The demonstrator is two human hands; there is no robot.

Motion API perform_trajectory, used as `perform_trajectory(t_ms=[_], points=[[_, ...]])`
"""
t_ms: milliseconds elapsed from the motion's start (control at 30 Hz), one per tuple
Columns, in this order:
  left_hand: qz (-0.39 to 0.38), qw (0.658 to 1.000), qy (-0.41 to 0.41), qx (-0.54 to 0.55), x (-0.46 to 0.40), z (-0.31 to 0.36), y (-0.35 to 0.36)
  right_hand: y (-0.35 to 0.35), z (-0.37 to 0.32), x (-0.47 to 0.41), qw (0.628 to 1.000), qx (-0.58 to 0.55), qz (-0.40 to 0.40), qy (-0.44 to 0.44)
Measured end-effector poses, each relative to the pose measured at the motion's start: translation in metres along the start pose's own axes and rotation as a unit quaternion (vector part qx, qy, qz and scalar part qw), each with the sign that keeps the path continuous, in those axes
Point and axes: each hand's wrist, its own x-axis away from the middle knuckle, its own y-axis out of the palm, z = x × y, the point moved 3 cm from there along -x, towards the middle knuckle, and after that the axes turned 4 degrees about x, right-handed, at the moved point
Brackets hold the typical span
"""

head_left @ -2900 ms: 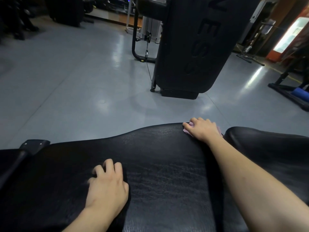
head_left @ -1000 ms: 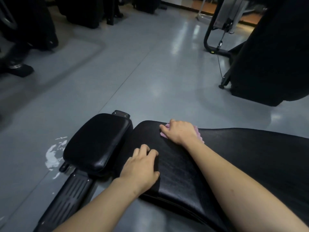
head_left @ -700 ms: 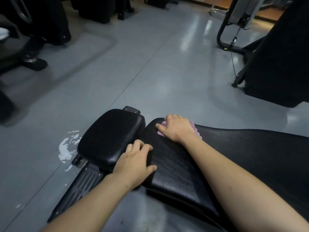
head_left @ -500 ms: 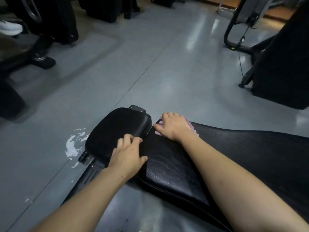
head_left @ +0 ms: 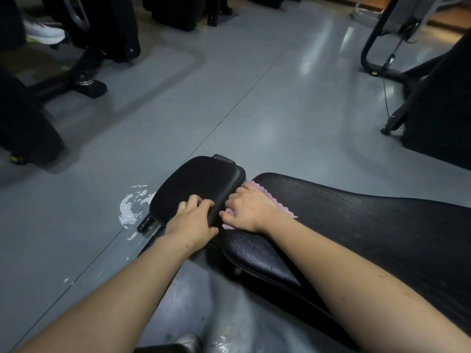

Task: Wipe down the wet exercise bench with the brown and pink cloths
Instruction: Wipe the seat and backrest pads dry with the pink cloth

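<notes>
The pink cloth is pressed flat under the right hand at the very end of the long bench pad, right at the gap where the small seat pad begins; frilled cloth edges are seen past the knuckles and by the wrist. The right grip is bent over the cloth, fingers curled down on it toward the gap, presumably so the cloth is kept bunched and dragged over the pad's edge. The left hand is laid on the near edge of the small seat pad, fingers bent over it; a brown cloth is expected beneath from the task, but none can be seen, so what the left grip holds cannot be told. Both hands are placed almost touching, judged as a two-handed pass reaching the seam between pads. The long pad's textured surface is seen shiny; wetness cannot be confirmed. A white scuffed patch is noted on the grey floor just beside the seat pad. Dark gym machine frames are seen well apart behind.
</notes>
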Motion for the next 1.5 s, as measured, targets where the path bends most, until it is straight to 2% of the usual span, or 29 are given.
perform_trajectory(t_ms=[233, 433, 600, 700, 867, 1100, 1233, 1500], points=[[-0.024, 0.999, 0.022, 0.014, 0.004, -0.012, -0.008, 0.001, -0.034, 0.020, 0.998, -0.019, 0.021, -0.048], [-0.022, 1.000, 0.011, 0.018, 0.003, -0.008, -0.006, 0.014, -0.057, 0.043, 0.987, 0.009, 0.085, -0.136], [-0.029, 0.999, 0.008, 0.025, 0.003, -0.009, -0.005, 0.019, -0.058, 0.069, 0.986, 0.031, 0.065, -0.151], [-0.027, 0.999, 0.004, 0.020, 0.004, -0.009, -0.003, 0.018, -0.051, 0.100, 0.991, 0.033, 0.041, -0.122], [-0.010, 1.000, -0.021, -0.005, 0.006, 0.001, 0.001, 0.013, -0.032, 0.148, 1.000, 0.026, 0.009, -0.001], [-0.008, 0.997, -0.078, -0.002, 0.009, 0.028, 0.002, 0.003, -0.001, 0.202, 0.991, -0.012, -0.017, 0.129], [-0.007, 0.996, -0.088, -0.005, 0.013, 0.037, 0.006, 0.003, -0.002, 0.203, 0.989, -0.006, -0.025, 0.144], [0.019, 0.998, -0.047, -0.030, 0.013, 0.027, 0.012, 0.007, -0.005, 0.180, 0.991, -0.006, -0.027, 0.130]])
